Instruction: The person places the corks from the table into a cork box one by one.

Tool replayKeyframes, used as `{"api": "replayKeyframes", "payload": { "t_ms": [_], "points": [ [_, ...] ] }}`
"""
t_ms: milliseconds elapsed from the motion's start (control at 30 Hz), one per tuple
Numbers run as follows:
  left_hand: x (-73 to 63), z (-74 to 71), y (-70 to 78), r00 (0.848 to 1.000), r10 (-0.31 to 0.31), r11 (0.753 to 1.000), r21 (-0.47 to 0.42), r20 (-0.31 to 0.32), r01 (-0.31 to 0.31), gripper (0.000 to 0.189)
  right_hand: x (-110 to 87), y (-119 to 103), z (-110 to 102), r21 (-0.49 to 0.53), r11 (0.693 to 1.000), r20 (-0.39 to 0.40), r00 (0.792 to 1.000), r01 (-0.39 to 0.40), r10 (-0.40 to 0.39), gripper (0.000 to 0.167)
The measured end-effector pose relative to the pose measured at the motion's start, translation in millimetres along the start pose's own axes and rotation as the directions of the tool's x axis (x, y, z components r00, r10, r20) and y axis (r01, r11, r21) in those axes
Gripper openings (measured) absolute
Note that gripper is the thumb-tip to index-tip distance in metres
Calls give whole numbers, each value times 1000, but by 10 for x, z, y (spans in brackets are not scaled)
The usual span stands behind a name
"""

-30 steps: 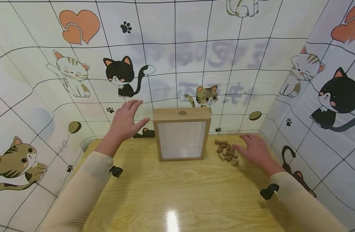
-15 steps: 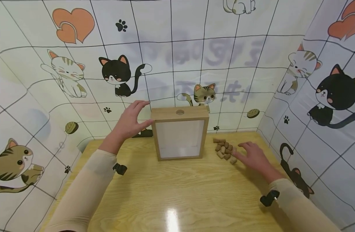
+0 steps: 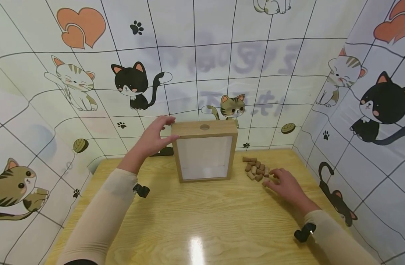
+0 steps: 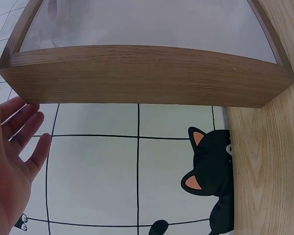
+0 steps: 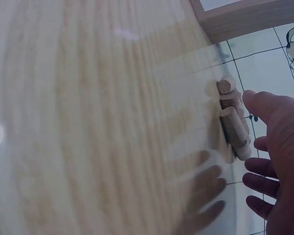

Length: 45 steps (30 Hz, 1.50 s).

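Note:
A shallow wooden shadow box (image 3: 205, 129) stands upright at the back of the table, with a clear front panel and a round hole (image 3: 205, 127) in its top. My left hand (image 3: 152, 140) straddles its upper left corner, thumb by the front edge and fingers towards the back. In the left wrist view those fingers (image 4: 27, 120) lie loosely extended at the far edge of the box's side wall (image 4: 142, 76). A small heap of brown corks (image 3: 254, 168) lies right of the box. My right hand (image 3: 286, 186) hovers at the heap's near right side, thumb and fingers apart.
The light wood table (image 3: 202, 213) backs onto a white gridded cloth wall (image 3: 209, 66) printed with cats, close behind the box. Cloth also stands at the left and right sides. Black wrist cameras (image 3: 305, 232) sit on both sleeves.
My left hand has moved right, from beside the box to its upper left corner. My right hand has come lower and nearer to the closest corks. The view has shifted slightly.

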<state>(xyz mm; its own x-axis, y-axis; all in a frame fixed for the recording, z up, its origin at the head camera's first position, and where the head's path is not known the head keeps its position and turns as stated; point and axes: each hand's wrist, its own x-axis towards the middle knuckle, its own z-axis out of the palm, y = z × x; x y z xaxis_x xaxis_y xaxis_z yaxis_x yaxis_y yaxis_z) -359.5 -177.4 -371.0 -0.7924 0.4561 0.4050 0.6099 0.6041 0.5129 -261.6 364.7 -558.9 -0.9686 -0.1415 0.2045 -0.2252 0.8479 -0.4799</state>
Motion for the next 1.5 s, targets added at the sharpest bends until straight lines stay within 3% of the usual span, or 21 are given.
{"api": "replayKeyframes", "payload": {
  "t_ms": [367, 600, 767, 1033, 1300, 1500],
  "points": [
    [34, 12, -3, 1000, -4, 997, -82, 8, 5, 65, -6, 63, 139, 46, 998, 0, 999, -50, 50, 53],
    [79, -44, -17, 991, -118, 976, -174, 66, 128, 67, -5, 35, 156, 58, 996, -23, 997, -70, 71, 52],
    [138, -104, 12, 979, -170, 964, -186, 116, 190, 70, 7, 39, 163, 67, 995, -46, 996, -69, 73, 43],
    [204, -131, 56, 976, -163, 969, -163, 143, 186, 71, 23, 28, 187, 83, 995, -57, 997, -51, 56, 30],
    [206, -152, 99, 976, -150, 974, -144, 158, 173, 76, 19, -9, 171, 109, 990, -53, 995, -84, 90, 29],
    [176, -155, 49, 973, -158, 974, -138, 166, 182, 78, 14, -90, 150, 176, 984, -111, 994, 10, 10, 32]
  ]
}}
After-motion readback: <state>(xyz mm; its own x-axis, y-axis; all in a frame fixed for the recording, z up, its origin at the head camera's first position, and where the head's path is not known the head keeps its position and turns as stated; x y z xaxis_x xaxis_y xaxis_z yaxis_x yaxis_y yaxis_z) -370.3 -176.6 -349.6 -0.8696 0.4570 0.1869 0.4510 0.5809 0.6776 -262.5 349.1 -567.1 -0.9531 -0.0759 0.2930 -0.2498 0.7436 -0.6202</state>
